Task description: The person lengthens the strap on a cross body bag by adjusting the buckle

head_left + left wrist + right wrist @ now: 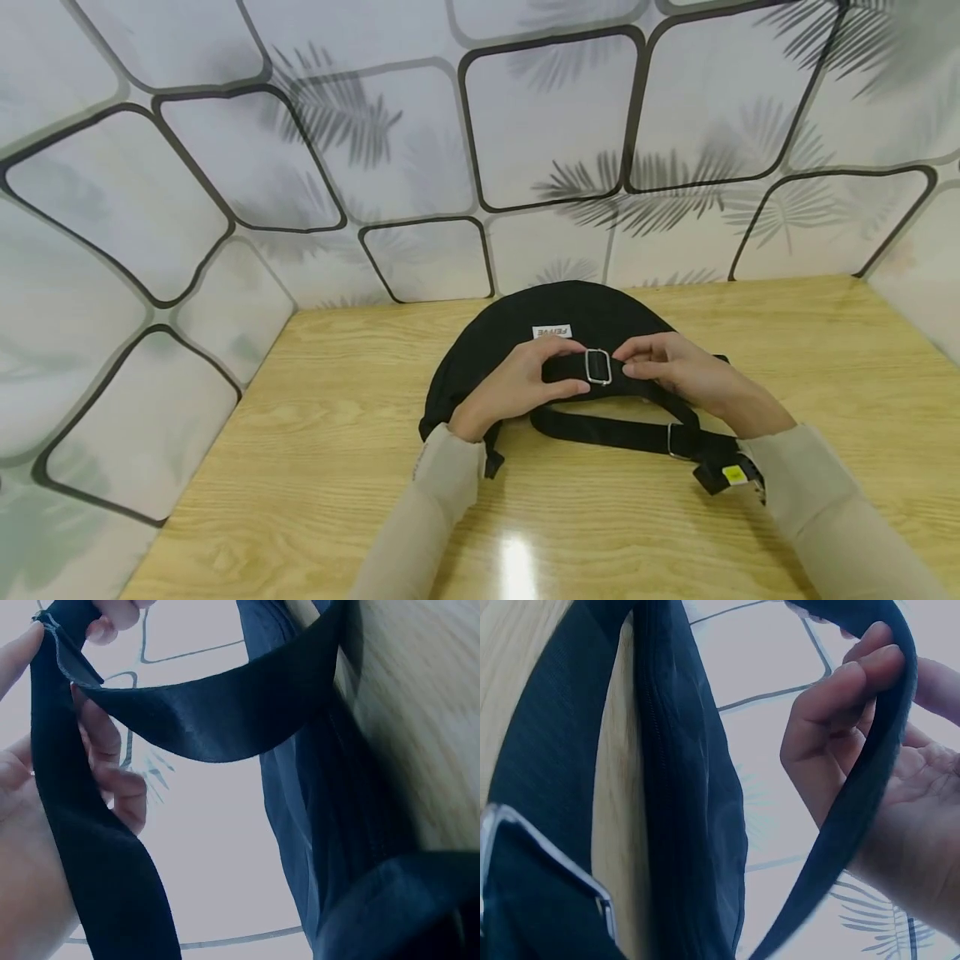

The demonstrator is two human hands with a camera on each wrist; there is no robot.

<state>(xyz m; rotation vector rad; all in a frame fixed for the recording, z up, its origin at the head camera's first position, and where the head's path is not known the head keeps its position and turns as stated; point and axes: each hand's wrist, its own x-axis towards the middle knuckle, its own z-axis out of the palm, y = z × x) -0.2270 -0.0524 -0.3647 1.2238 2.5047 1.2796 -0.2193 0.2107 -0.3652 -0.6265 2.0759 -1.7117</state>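
A black half-moon waist bag [592, 304] lies on the table, a white label [551, 331] on its side. Above it, my left hand [521, 379] holds the black strap [561, 367] between thumb and fingers, just left of a silver slider buckle [597, 367]. My right hand [686, 375] pinches the strap on the buckle's other side. A loop of strap hangs down in the left wrist view, beside the left hand [34, 855]. In the right wrist view the strap passes across the fingers of the right hand [922, 817].
Another strap length [600, 432] lies in front of the bag, with a second metal slider [671, 442]. A black clip [712, 475] with a yellow sticker [735, 476] sits by the right cuff. Patterned panels [555, 125] border the wooden table [337, 375].
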